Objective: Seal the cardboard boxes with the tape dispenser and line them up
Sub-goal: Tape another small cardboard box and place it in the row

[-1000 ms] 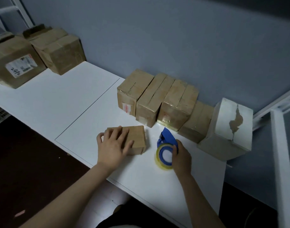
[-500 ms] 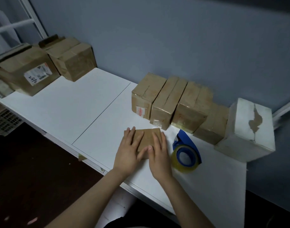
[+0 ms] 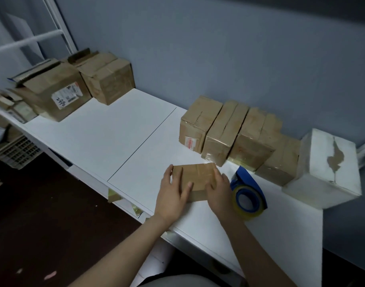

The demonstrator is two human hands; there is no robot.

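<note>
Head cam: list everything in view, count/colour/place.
small box: 1, brown, table front, between both hands
tape dispenser: 1, blue, yellowish roll, on table right of small box
row boxes: 4, brown, along wall
white box: 1, white, torn, right end of row
large boxes: 2, brown, table's far left
table: 1, white
crate: 1, pale, below table at left
left hand: 1, holds small box's left side
right hand: 1, holds its right side

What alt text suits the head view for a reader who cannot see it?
A left hand and a right hand hold a small cardboard box on a white table, beside a blue tape dispenser. Taped boxes line the wall.
</note>
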